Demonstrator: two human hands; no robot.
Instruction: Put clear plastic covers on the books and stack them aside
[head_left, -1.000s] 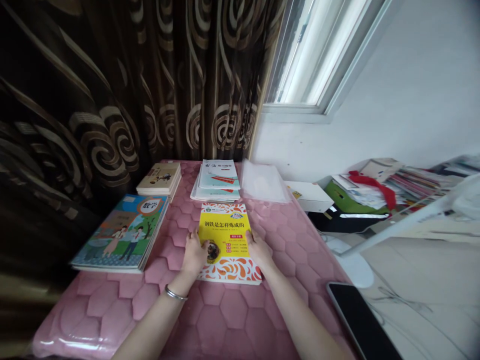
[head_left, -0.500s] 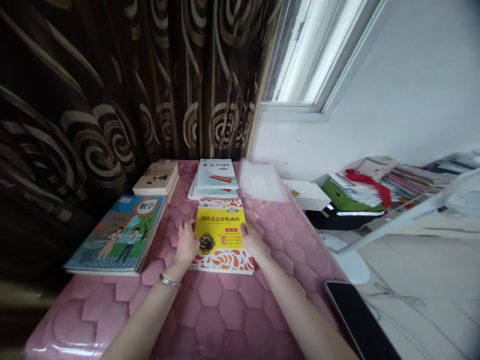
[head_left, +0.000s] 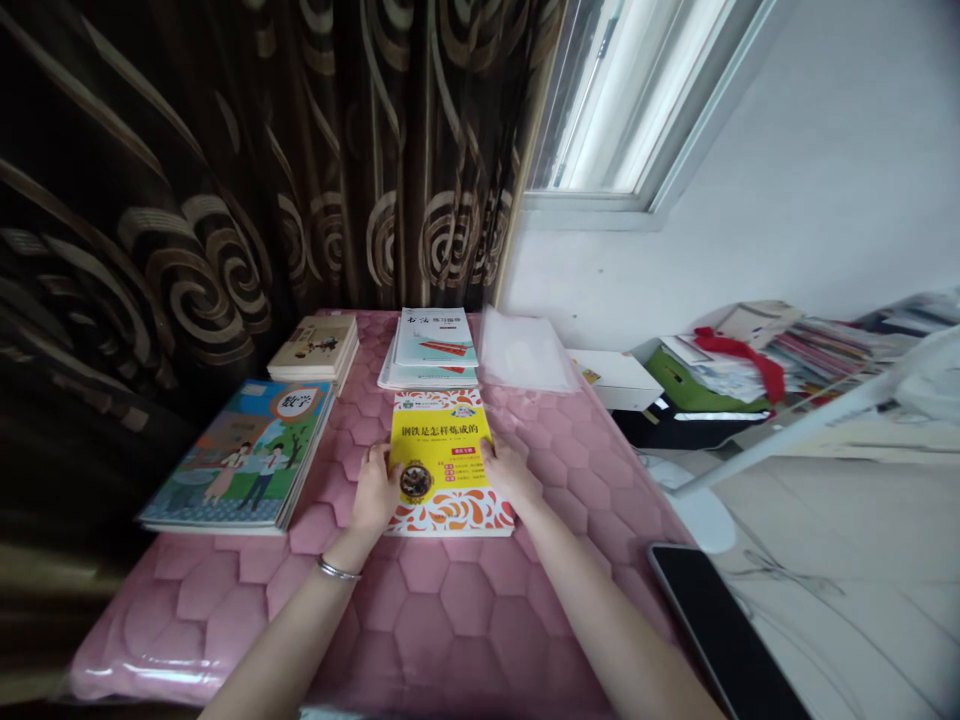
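A yellow paperback book (head_left: 441,460) with orange-and-white patterned bands lies face up on the pink padded tabletop (head_left: 480,620). Its left edge is gripped by my left hand (head_left: 375,490), which has a silver bangle at the wrist. My right hand (head_left: 510,475) holds the opposite edge, thumb resting on the cover. Just beyond the book sits a stack of pale calligraphy workbooks (head_left: 433,345). To the left lies a stack of large textbooks (head_left: 240,460) with a blue and green cover, and behind it a pile of small beige books (head_left: 313,345).
A clear plastic sheet (head_left: 525,350) lies at the back right of the table. A dark phone or tablet (head_left: 724,630) stands by the right edge. Past that edge are a white fan stand (head_left: 694,515), a white box (head_left: 619,378) and piled papers. A dark curtain (head_left: 337,150) hangs behind.
My left hand's fingers have drawn in against the book's left edge. The book stays in nearly the same place, while the whole view has shifted slightly.
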